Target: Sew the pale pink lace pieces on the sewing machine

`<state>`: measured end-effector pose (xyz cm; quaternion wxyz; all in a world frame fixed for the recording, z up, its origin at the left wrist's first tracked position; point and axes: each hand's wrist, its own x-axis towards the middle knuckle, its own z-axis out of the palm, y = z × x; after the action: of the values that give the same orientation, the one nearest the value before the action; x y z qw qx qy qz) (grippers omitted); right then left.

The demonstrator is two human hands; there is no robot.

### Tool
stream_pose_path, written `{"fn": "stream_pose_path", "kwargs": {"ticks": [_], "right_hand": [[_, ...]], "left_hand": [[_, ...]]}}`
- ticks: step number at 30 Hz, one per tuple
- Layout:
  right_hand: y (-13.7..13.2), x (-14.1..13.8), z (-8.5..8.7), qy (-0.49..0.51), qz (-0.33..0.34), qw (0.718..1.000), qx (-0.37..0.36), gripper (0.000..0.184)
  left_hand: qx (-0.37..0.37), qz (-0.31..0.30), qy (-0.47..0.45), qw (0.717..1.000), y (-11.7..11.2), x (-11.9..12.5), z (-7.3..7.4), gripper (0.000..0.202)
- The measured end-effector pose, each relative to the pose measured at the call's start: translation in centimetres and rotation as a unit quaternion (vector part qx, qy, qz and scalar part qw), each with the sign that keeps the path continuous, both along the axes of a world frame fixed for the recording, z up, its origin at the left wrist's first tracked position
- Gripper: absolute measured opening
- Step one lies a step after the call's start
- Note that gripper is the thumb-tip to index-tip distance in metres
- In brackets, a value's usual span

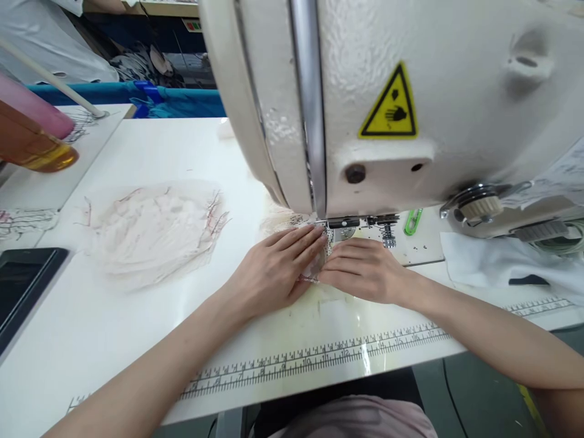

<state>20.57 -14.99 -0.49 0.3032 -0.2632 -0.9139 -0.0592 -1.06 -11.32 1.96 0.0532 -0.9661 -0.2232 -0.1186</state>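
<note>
A cream sewing machine (365, 91) fills the upper right, its presser foot (343, 226) just above my hands. My left hand (274, 267) lies flat, fingers stretched out and pressed on a small piece of lace fabric (319, 255) beside the foot. My right hand (362, 271) rests next to it, fingers extended leftward and flat on the same piece. The two hands touch at the fingertips, and most of the lace is hidden beneath them.
A pile of sheer pale fabric pieces (155, 234) with loose red threads lies to the left on the white table (137, 328). A dark phone (22, 289) sits at the left edge. A printed ruler (319, 356) runs along the table's front. A green clip (413, 220) lies behind the needle.
</note>
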Motion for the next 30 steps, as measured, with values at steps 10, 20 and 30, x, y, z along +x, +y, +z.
{"fn": "stream_pose_path", "kwargs": {"ticks": [10, 20, 30], "right_hand": [[0.3, -0.7, 0.8, 0.028, 0.013, 0.998, 0.047, 0.009], [0.0, 0.0, -0.1, -0.006, -0.038, 0.999, 0.016, 0.017], [0.2, 0.6, -0.3, -0.020, -0.063, 0.998, 0.018, 0.021]], "left_hand": [[-0.007, -0.009, 0.000, 1.000, 0.7, -0.3, 0.6, 0.052], [0.006, 0.015, 0.013, 1.000, 0.1, 0.3, 0.5, 0.049], [0.008, 0.037, -0.004, 0.999, -0.3, 0.8, 0.2, 0.051]]}}
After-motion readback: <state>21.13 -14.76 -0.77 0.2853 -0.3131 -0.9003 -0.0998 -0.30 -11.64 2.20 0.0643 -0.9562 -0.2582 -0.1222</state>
